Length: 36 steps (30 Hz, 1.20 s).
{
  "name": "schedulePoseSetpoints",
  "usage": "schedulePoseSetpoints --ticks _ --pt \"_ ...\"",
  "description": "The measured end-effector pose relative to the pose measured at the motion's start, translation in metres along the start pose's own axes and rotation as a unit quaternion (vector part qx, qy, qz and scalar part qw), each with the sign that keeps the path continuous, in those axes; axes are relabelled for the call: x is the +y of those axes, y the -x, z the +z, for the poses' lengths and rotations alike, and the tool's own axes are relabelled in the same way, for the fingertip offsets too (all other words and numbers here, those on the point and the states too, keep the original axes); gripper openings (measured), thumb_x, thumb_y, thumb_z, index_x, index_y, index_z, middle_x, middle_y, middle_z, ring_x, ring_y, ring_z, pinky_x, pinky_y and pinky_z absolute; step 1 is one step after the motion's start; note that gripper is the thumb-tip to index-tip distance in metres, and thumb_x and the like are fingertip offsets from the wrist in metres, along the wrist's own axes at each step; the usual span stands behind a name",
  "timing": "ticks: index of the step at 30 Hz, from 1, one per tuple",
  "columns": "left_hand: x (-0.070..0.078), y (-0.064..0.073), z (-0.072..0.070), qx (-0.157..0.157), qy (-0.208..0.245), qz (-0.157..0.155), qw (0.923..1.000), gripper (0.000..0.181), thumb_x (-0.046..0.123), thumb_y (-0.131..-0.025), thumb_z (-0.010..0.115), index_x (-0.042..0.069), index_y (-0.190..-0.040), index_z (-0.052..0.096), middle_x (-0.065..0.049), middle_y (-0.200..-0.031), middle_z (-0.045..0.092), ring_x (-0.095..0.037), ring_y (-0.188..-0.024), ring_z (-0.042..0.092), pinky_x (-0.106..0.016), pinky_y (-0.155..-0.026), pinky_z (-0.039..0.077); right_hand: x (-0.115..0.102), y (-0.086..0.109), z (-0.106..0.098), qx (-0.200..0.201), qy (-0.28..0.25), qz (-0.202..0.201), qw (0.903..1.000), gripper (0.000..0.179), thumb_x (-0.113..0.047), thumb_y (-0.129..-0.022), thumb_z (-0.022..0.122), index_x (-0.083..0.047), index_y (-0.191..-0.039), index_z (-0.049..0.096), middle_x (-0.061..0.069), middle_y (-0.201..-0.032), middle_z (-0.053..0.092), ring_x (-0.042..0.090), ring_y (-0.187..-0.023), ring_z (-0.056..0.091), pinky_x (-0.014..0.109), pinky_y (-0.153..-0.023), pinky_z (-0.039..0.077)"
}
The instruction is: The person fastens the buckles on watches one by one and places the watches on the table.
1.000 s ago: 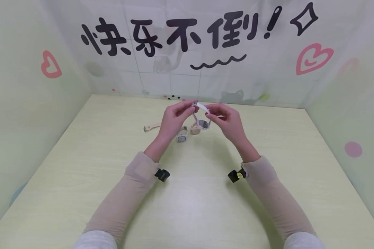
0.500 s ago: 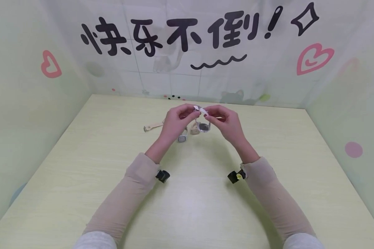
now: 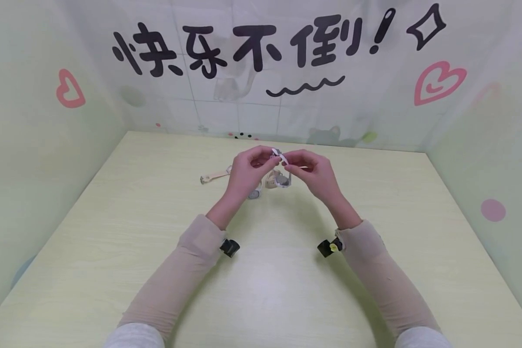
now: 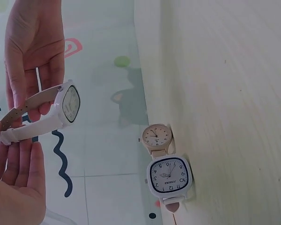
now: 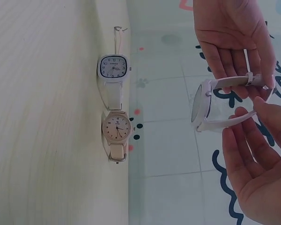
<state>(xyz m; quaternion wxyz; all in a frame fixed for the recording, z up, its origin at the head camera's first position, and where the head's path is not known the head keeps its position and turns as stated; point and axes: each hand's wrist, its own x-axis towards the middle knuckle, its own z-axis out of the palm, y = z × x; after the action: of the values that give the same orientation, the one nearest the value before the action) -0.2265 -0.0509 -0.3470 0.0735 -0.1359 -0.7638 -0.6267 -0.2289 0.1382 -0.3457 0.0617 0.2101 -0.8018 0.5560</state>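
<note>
A white wristwatch (image 4: pixel 71 104) with a squarish dial hangs above the table, held by its strap in both hands. My left hand (image 3: pixel 249 169) pinches the buckle end of the strap between thumb and fingers. Across from it, my right hand (image 3: pixel 314 170) pinches the holed strap (image 4: pixel 30 101). The two strap ends meet at the fingertips, and the strap forms a loop with the dial at its bottom. How far the strap passes through the buckle is hidden by the fingers. In the head view the watch overlaps the watches behind it.
On the table, a second white squarish watch (image 4: pixel 169 176) stands beside a round pinkish-beige watch (image 5: pixel 117 127). A pale pink strap (image 3: pixel 214 176) with a metal end lies to their left. A printed curtain (image 3: pixel 226 113) rises behind the table's back edge.
The fingertips have drawn closer together, bringing the strap ends to one another. The dial has swung slightly left and down. Both arms stay nearly in place.
</note>
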Motion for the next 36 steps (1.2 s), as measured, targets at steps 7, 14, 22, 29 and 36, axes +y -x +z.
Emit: schedulePoseSetpoints --ticks 7,14,22,29,36 --pt "-0.001 0.001 0.001 0.006 -0.018 -0.001 0.9998 0.025 0.020 -0.092 0.073 0.005 -0.112 0.073 -0.015 -0.102 0.075 -0.021 -0.091 0.072 -0.028 -0.085 0.059 -0.001 0.000 0.000 -0.008 0.014 0.010 0.9998 0.026 -0.010 -0.093 0.070 -0.002 -0.118 0.069 0.017 -0.113 0.072 0.013 -0.096 0.069 0.018 -0.082 0.057" --pt "-0.001 0.002 0.000 0.005 -0.047 0.005 0.9989 0.026 0.019 -0.092 0.073 0.005 -0.114 0.073 -0.014 -0.102 0.076 -0.023 -0.092 0.073 -0.028 -0.086 0.060 -0.004 0.000 0.000 0.008 0.013 0.002 0.9999 0.027 -0.011 -0.092 0.071 -0.002 -0.117 0.068 0.017 -0.113 0.072 0.019 -0.101 0.070 0.024 -0.088 0.059" --pt "-0.005 0.002 0.002 0.000 -0.068 0.011 0.9976 0.024 0.018 -0.092 0.073 0.004 -0.111 0.074 -0.014 -0.101 0.076 -0.024 -0.091 0.074 -0.028 -0.083 0.061 -0.009 0.000 0.000 0.027 0.010 -0.011 0.9995 0.026 -0.011 -0.092 0.071 -0.001 -0.116 0.069 0.016 -0.115 0.071 0.025 -0.105 0.068 0.024 -0.089 0.058" --pt "-0.005 0.004 0.006 -0.015 -0.080 0.003 0.9967 0.025 0.018 -0.092 0.073 0.005 -0.113 0.073 -0.013 -0.103 0.077 -0.023 -0.092 0.074 -0.027 -0.083 0.061 -0.013 0.000 0.001 0.026 0.002 -0.020 0.9995 0.024 -0.009 -0.092 0.071 -0.001 -0.114 0.071 0.016 -0.113 0.072 0.024 -0.105 0.068 0.024 -0.089 0.058" --pt "-0.004 0.005 0.009 -0.021 -0.089 0.012 0.9957 0.024 0.017 -0.092 0.072 0.005 -0.113 0.074 -0.013 -0.102 0.077 -0.022 -0.092 0.075 -0.025 -0.083 0.060 -0.016 0.000 0.002 0.019 -0.003 -0.028 0.9994 0.021 -0.008 -0.090 0.072 0.000 -0.110 0.072 0.016 -0.111 0.073 0.024 -0.104 0.069 0.027 -0.090 0.059"
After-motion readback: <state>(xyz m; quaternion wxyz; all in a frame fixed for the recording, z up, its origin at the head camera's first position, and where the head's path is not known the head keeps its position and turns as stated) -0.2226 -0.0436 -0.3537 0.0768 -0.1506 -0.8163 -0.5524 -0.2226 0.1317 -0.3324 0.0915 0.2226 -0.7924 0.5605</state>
